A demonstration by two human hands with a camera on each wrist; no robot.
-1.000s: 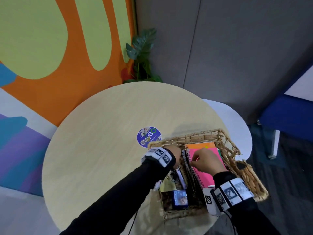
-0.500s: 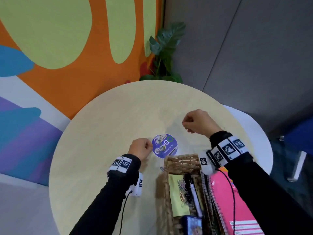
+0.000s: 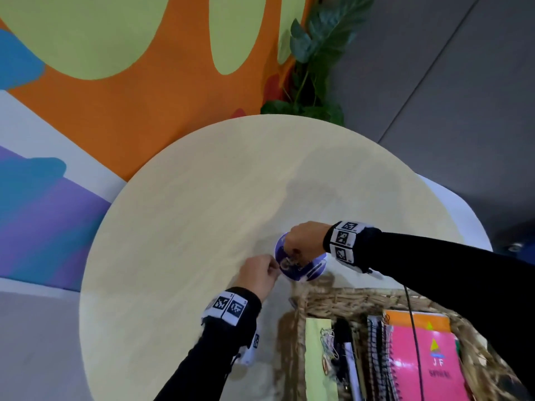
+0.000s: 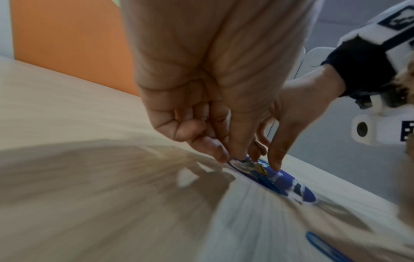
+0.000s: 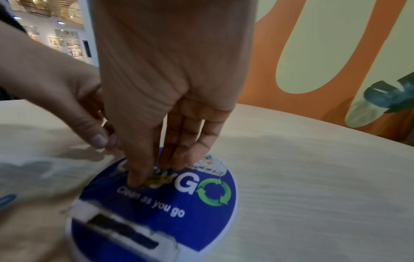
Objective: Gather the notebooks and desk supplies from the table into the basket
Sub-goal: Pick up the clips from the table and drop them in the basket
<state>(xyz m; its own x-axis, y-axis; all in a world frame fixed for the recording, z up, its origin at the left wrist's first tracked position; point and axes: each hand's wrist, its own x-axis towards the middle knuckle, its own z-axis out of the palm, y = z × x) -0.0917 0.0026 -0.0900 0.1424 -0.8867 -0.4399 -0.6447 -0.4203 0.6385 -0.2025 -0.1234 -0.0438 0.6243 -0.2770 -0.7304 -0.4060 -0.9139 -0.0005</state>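
Note:
A few small yellowish paper clips point(image 5: 160, 179) lie on a round blue sticker point(image 3: 311, 273) on the round wooden table point(image 3: 202, 212). My right hand point(image 3: 292, 254) points down at them and its fingertips point(image 5: 136, 180) pinch the clips. My left hand point(image 3: 273, 269) is curled at the sticker's left edge, its fingertips point(image 4: 220, 156) touching the table; nothing shows in it. The wicker basket point(image 3: 333, 302) at lower right holds a pink notebook point(image 3: 419, 357), an orange one point(image 3: 414, 316), spiral notebooks, a yellow-green pad point(image 3: 318, 357) and more clips.
A blue clip-like thing point(image 4: 325, 246) lies on the table between the sticker and the basket. A potted plant point(image 3: 315, 53) stands behind the table against the orange wall. A white rounded surface point(image 3: 463, 215) adjoins the table's right side.
Both hands left the basket and went to the blue sticker. The right hand came down onto the clips, and the left closed in on the sticker's edge.

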